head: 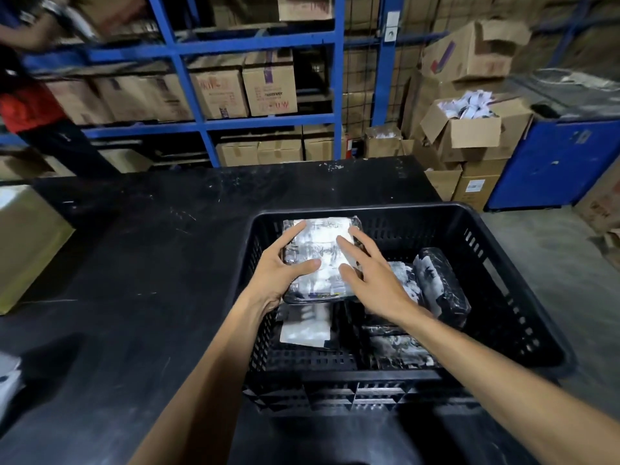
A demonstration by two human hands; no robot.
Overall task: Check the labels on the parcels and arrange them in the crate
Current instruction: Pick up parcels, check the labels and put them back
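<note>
Where the black slotted crate (396, 209) stands on the dark counter (151, 236), a flat rectangular parcel (318, 260) is held over its far-left part, wrapped in glossy clear film over a black base with a white label facing up (the print is too blurred to read). The left hand (278, 273) grips the parcel's left edge, thumb lying across the top and fingers curled beneath. The right hand (372, 280) is spread wide, its fingertips (342, 241) resting on the label face without closing around anything. The parcel's long axis runs from the person toward the far wall of the crate, its near end slightly lower. Below and to the right lie other wrapped parcels (439, 286), one long dark one leaning along the right side.
</note>
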